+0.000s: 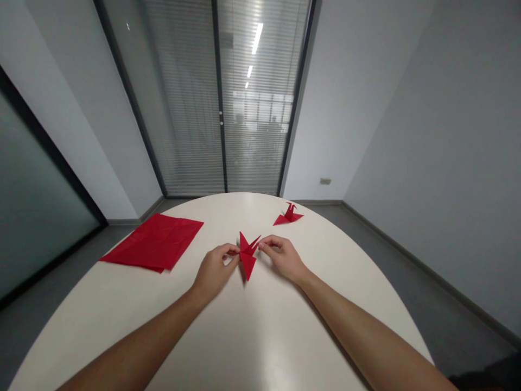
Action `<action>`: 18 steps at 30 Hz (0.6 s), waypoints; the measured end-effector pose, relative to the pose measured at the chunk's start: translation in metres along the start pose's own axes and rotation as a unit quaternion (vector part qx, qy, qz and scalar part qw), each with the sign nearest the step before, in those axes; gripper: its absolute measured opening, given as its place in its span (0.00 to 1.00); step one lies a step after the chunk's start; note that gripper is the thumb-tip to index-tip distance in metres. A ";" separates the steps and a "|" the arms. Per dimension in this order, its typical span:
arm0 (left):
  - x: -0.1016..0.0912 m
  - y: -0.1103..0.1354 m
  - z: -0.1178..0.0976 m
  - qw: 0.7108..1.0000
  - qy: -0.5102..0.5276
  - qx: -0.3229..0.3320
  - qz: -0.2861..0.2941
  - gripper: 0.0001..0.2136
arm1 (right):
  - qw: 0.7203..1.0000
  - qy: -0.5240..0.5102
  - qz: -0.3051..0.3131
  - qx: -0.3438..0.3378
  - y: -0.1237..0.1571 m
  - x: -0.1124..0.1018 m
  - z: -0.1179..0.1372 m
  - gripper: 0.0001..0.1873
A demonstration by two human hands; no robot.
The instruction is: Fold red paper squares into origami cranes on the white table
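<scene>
A small folded red paper figure (pixel 247 255) with pointed tips lies at the middle of the round white table (pixel 244 336). My left hand (pixel 214 270) pinches its left side with thumb and fingers closed. My right hand (pixel 283 256) pinches its right tip the same way. Both forearms reach in from the bottom edge. A finished red paper crane (pixel 288 215) stands farther back on the right, apart from both hands.
A stack of flat red paper sheets (pixel 154 241) lies at the table's left edge. Beyond the table are glass doors with blinds (pixel 220 98), grey floor and white walls.
</scene>
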State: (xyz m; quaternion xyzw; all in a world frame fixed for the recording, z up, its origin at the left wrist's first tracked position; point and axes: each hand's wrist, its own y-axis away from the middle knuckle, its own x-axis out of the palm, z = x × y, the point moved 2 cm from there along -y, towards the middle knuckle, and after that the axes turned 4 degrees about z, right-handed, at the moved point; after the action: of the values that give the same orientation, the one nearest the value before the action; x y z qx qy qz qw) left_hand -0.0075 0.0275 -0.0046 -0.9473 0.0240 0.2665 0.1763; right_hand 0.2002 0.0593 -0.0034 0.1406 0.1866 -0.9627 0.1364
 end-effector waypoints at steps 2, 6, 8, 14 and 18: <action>0.000 0.000 -0.001 1.000 0.001 0.005 -0.003 0.06 | 1.000 0.010 -0.014 -0.008 0.000 -0.001 0.000 0.13; 0.000 0.000 0.000 1.000 -0.008 0.008 -0.008 0.06 | 0.996 0.047 -0.052 -0.049 0.001 -0.002 0.004 0.11; 0.000 0.001 0.000 1.000 -0.019 0.013 -0.007 0.06 | 0.993 0.057 -0.060 -0.080 0.002 -0.002 0.007 0.07; -0.001 0.001 -0.002 0.999 -0.038 0.037 0.005 0.06 | 0.990 0.061 -0.054 -0.116 0.002 -0.001 0.011 0.04; -0.002 0.001 -0.002 0.999 -0.039 0.030 0.005 0.06 | 0.991 0.066 -0.075 -0.093 0.001 -0.001 0.009 0.09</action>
State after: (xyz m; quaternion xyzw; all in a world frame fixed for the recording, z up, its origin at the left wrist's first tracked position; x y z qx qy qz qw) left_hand -0.0079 0.0261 -0.0021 -0.9304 0.0301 0.3029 0.2044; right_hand 0.1995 0.0545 0.0048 0.1760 0.2938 -0.9373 0.0639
